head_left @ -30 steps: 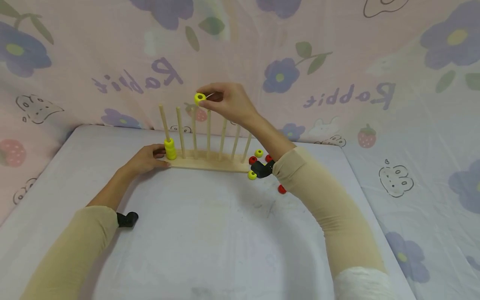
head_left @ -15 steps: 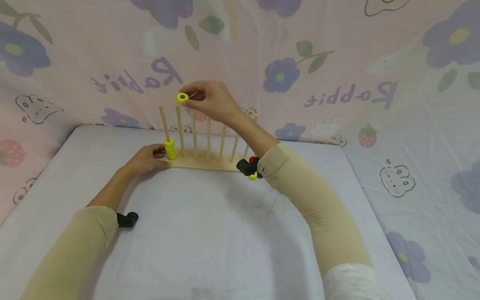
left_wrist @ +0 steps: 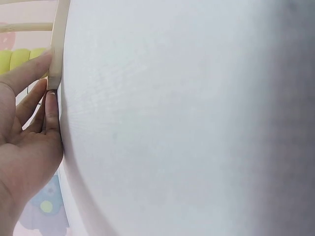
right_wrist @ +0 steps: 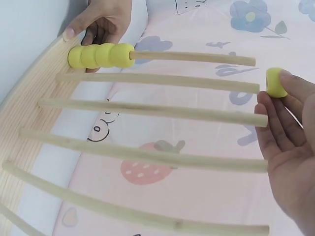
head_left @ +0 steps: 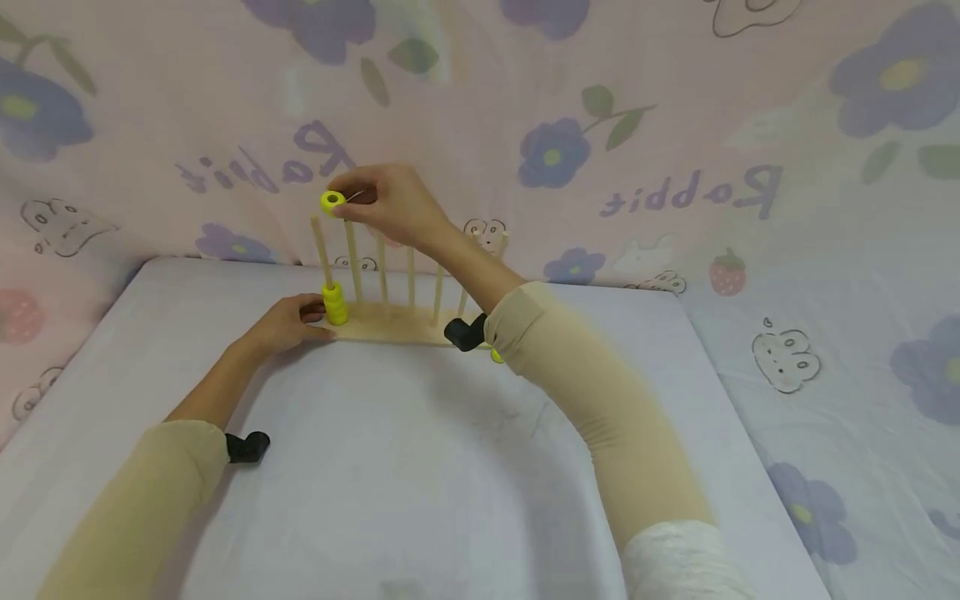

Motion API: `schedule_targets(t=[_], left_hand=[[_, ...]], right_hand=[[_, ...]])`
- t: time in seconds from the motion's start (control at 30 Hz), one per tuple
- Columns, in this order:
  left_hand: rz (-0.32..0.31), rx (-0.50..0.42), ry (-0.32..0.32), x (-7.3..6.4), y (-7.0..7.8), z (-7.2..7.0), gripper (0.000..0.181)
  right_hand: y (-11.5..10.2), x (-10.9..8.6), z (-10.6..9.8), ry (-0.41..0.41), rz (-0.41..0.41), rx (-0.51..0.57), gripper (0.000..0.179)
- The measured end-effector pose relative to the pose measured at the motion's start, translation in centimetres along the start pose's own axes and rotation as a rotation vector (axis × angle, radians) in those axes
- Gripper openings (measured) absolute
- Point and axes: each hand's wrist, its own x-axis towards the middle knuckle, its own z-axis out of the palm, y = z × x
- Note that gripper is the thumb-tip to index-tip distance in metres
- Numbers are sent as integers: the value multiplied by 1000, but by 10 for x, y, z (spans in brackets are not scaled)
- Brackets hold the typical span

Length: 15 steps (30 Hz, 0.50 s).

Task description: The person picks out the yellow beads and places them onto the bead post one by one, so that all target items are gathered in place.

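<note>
A wooden peg stand (head_left: pixel 397 331) with a row of upright rods stands towards the back of the table. Several yellow beads (right_wrist: pixel 101 56) are stacked on its leftmost rod (right_wrist: pixel 197 58). My left hand (head_left: pixel 281 325) holds the stand's left end, thumb on top of the base (left_wrist: pixel 58 49) and fingers around its end. Between thumb and fingers my right hand (head_left: pixel 397 204) pinches one yellow bead (head_left: pixel 332 202), its hole facing up. That bead hangs just above and slightly right of the leftmost rod's tip, apart from it in the right wrist view.
Another yellow bead (head_left: pixel 497 355) shows beside the right sleeve, which hides the stand's right end. A white cloth (head_left: pixel 360 467) covers the table. Behind it hangs a pink curtain (head_left: pixel 465 100) with flowers and rabbits.
My right hand has carried the yellow bead leftward over the rods to near the leftmost one. The forearm now covers most of the loose beads. My left hand has stayed on the stand.
</note>
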Motion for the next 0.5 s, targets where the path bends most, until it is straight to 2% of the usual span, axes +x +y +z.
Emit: schedule_targets(t=[0.23,0.5], left_hand=[[15,-9,-14,1,-6,-2,83],[-13,-2,-5,-3,-3,-4,85]], right_hand=[[-3,11,12,-29,-2,-100,31],[-8,17,19,-64,31,-129,33]])
